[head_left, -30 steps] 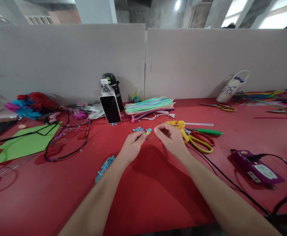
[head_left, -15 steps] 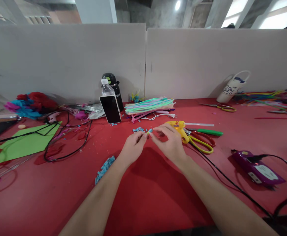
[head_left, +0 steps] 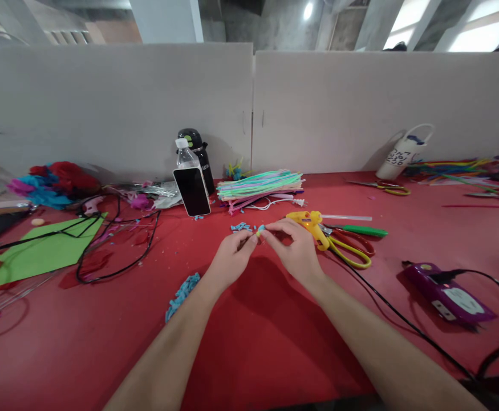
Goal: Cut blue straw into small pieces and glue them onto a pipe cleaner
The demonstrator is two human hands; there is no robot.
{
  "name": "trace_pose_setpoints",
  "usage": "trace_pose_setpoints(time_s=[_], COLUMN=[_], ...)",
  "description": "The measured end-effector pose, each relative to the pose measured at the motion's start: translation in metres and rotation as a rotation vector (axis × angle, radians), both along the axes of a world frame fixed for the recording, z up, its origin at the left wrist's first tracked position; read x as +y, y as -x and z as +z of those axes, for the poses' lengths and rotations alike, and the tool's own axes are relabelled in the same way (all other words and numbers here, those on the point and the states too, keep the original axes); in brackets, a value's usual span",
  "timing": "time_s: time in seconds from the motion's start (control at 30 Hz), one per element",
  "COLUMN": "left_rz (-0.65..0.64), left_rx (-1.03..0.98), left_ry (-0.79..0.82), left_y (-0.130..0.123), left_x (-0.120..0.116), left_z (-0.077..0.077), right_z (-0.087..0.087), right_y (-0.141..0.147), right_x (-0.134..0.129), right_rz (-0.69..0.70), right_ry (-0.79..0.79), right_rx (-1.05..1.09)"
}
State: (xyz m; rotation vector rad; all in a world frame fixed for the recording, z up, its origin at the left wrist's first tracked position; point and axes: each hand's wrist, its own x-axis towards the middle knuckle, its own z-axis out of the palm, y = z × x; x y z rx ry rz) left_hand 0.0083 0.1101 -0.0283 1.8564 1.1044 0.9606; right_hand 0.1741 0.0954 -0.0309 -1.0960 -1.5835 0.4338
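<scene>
Between my fingertips is a small blue-and-yellow craft piece (head_left: 260, 229), partly covered and too small to make out fully. My left hand (head_left: 231, 258) pinches its yellowish end between thumb and forefinger. On the other side, my right hand (head_left: 297, 251) has thumb and forefinger closed at its blue part. Just behind the fingers lie short light-blue fuzzy bits (head_left: 240, 226) on the red table (head_left: 249, 342). A larger heap of blue pieces (head_left: 183, 294) sits beside my left forearm.
Right of my hand are a yellow glue gun (head_left: 315, 227), scissors (head_left: 349, 251) and a green-handled tool (head_left: 365, 230). A purple power box (head_left: 448, 294) trails a black cable. Behind lie pipe cleaners (head_left: 262, 185); a phone (head_left: 192, 191) leans on a bottle (head_left: 184, 154).
My right thumb and forefinger have drawn together, closing at the blue part of the piece. My left hand keeps its pinch with hardly any movement.
</scene>
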Motion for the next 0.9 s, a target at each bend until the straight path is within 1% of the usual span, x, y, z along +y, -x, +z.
trace_pose_setpoints(time_s=[0.27, 0.47, 0.6, 0.73, 0.83, 0.9], left_rz=[-0.001, 0.006, 0.034, 0.043, 0.033, 0.031], left_rx=[0.018, 0.012, -0.027, -0.027, -0.019, -0.007], left_ry=[0.002, 0.019, 0.099, 0.132, 0.101, 0.082], left_y=[0.001, 0.002, 0.003, 0.004, 0.004, 0.004], left_x=[0.0, 0.001, 0.002, 0.002, 0.001, 0.001], left_z=[0.002, 0.002, 0.005, 0.008, 0.008, 0.007], right_z=[0.002, 0.001, 0.001, 0.0, -0.001, -0.002], right_y=[0.0, 0.0, -0.006, -0.013, -0.013, -0.012], right_x=[0.0, 0.0, 0.007, 0.014, 0.015, 0.014], right_rz=[0.018, 0.055, 0.099, 0.142, 0.21, 0.236], right_ry=[0.022, 0.074, 0.159, 0.32, 0.402, 0.386], right_rx=[0.051, 0.089, 0.216, 0.353, 0.371, 0.321])
